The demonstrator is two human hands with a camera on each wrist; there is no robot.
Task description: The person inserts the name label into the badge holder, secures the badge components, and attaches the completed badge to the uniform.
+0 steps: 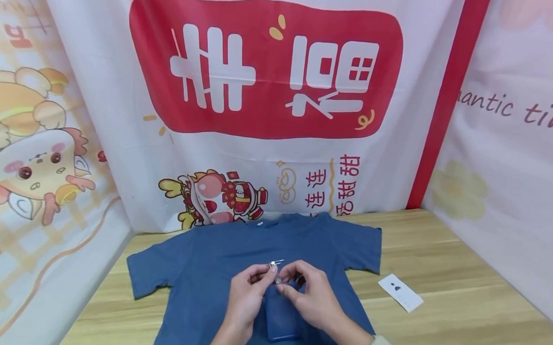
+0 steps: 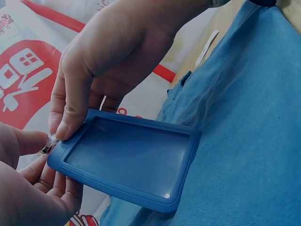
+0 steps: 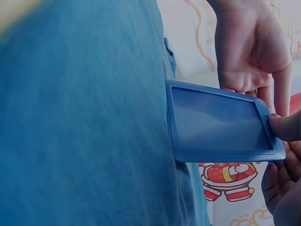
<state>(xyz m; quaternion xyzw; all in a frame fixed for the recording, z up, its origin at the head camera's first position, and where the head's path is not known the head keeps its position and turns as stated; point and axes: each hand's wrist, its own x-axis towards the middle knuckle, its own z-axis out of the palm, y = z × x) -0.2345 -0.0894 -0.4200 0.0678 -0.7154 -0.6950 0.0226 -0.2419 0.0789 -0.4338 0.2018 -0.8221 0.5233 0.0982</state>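
Note:
A blue badge holder with a clear window hangs over a blue T-shirt, its lower end close to the cloth. My left hand pinches a small metal clip between thumb and forefinger above the holder's top edge. My right hand pinches the small fastening beside that clip at the holder's top. In the left wrist view, the right thumb presses near the corner of the holder, and the left fingers lie behind it. How the clip and fastening join is hidden by fingertips.
The T-shirt lies spread on a wooden table. A white card with dark marks rests right of the shirt. Printed cloth hangs behind the table, with more hangings on both sides.

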